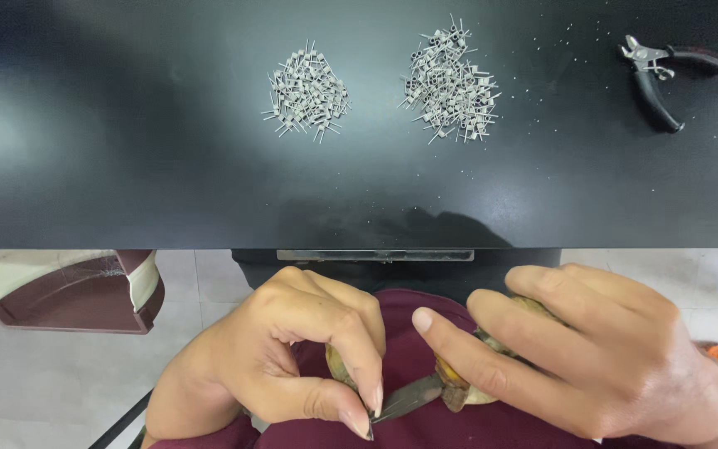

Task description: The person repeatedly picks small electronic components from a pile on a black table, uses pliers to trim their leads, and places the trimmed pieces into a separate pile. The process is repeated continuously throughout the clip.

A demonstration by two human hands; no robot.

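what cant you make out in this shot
Head view only:
- Tool in the right hand: its yellowish handle is mostly wrapped by the fingers, so its kind is unclear.
- Flat metal tip: its end is hidden behind the left hand fingertips.
- Two piles of small grey parts: too small to identify.
- Black-handled pliers: jaws too small to read.

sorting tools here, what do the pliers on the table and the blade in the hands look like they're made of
Pliers: bare silvery metal jaws, handles in black sleeves, probably rubber or plastic, with a soft sheen. Blade: dull grey metal, likely steel, matte. Its yellowish handle is mostly hidden by the right hand; material unclear.
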